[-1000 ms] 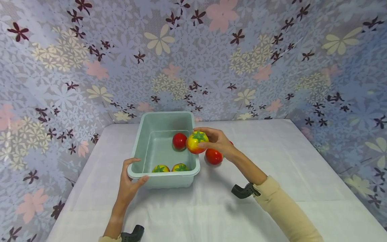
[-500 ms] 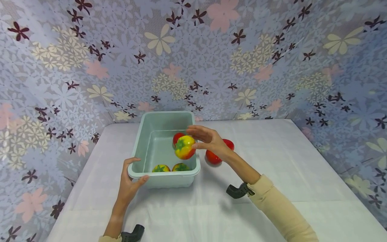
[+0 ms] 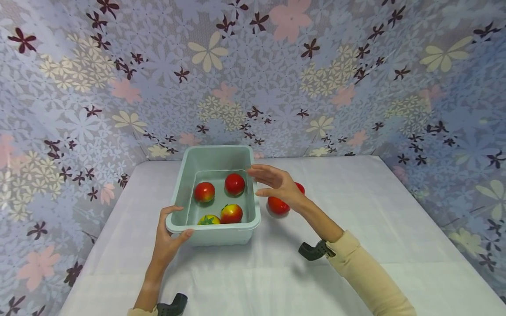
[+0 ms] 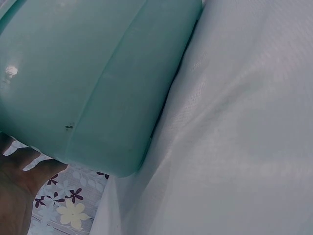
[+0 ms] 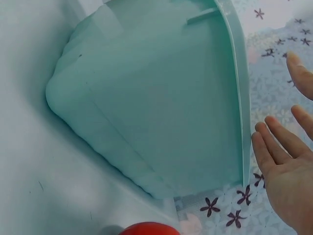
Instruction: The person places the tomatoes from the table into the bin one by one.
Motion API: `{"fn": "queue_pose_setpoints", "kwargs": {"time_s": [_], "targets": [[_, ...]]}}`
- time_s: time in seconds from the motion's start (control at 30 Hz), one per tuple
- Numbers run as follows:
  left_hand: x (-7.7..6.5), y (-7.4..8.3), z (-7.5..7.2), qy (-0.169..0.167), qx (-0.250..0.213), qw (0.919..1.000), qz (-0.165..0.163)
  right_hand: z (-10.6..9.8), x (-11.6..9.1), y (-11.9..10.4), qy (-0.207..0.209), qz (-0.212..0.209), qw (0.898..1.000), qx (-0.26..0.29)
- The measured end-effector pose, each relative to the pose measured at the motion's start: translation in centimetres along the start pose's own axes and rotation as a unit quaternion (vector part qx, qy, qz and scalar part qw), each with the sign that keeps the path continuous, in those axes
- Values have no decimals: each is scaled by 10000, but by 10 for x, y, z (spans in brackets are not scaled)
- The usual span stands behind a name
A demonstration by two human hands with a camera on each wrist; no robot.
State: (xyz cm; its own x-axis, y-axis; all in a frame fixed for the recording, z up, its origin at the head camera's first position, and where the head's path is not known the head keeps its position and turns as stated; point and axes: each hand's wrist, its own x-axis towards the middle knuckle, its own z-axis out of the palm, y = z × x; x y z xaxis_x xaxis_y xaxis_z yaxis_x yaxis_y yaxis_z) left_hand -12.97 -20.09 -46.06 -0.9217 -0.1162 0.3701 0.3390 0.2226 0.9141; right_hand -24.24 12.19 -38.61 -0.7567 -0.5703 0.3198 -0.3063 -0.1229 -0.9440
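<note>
My left hand (image 3: 168, 239) grips the near left corner of a pale green plastic bin (image 3: 233, 237), with the thumb outside and fingers over the rim. Inside lie two mostly red tomatoes, a left tomato (image 3: 204, 193) and a right tomato (image 3: 235, 184). Nearer the front wall are a red-and-yellow tomato (image 3: 231, 213) and a yellow tomato (image 3: 209, 219) with a green star-shaped top, partly hidden by the rim. Over the bin's right edge hovers my right hand (image 3: 278, 186), fingers spread and holding nothing. In the right wrist view its fingers (image 5: 276, 147) appear beside the rim.
Just right of the bin, partly under my right forearm, sit a red tomato (image 3: 278, 206) and another red fruit (image 3: 301, 188) mostly hidden behind the hand. A white cloth (image 3: 356, 197) covers the table. Floral fabric (image 3: 253, 79) hangs behind and at both sides.
My right hand has moved left and let go of the red-and-yellow tomato, which dropped into the bin. A tomato now lies at the bin's left, and the front right one shows turned. My left hand stayed put.
</note>
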Motion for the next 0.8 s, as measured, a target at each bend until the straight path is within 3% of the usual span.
{"fn": "queue_pose_setpoints", "kwargs": {"time_s": [0.33, 0.8], "targets": [[-1, -2, 1, 26, -39, 10000, 78, -25, -15, 21, 778, 284, 9965, 95], [0, -4, 0, 19, -44, 9998, 171, -41, -41, 53, 1254, 1052, 9858, -369]]}}
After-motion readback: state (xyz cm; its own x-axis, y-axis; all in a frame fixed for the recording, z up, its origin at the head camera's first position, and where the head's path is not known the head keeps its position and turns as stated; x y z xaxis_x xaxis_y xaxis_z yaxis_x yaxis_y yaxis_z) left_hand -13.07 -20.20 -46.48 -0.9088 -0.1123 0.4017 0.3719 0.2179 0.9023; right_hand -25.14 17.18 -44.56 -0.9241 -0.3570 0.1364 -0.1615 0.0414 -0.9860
